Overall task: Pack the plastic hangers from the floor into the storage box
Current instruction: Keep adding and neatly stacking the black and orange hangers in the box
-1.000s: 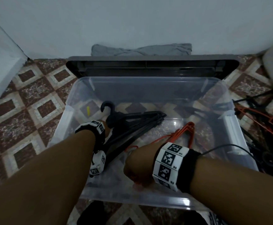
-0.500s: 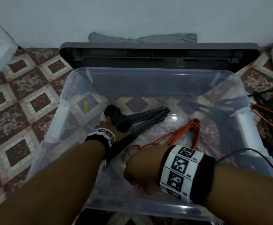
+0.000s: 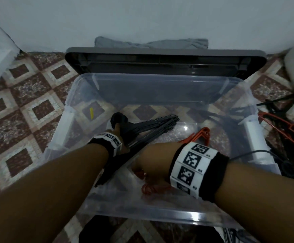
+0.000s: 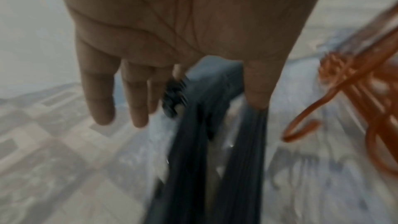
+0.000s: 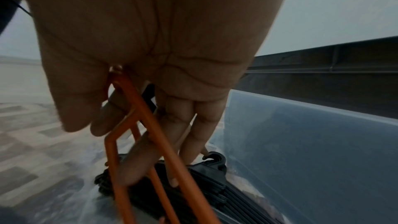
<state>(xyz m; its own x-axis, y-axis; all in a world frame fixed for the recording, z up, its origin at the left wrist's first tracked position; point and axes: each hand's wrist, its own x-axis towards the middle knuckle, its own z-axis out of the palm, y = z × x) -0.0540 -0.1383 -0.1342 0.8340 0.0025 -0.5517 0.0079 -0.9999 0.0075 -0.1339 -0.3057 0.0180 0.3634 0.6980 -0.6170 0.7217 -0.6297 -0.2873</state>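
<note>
Compared with the view half a second ago, the bundle of black hangers (image 3: 142, 130) is seen lowered further into the clear storage box (image 3: 160, 214), its hooks now laid flatter toward the box's left side, and the orange hangers (image 3: 202, 135) are carried deeper and nearer the front wall.

The left hand (image 4: 172, 40) is reached down inside the box, palm down; the black bundle is held between the thumb and the index finger, while the other 3 fingers (image 4: 99, 91) are extended loosely beside it.

The right hand (image 5: 150, 48) is also lowered inside the box, near the front wall. The orange hangers are gripped with thumb and fingers curled round their bars, just above the black bundle.

More black and orange hangers (image 3: 282, 123) are left on the tiled floor (image 3: 29, 102) to the right of the box. The grey lid (image 3: 160, 60) is propped behind the box.
</note>
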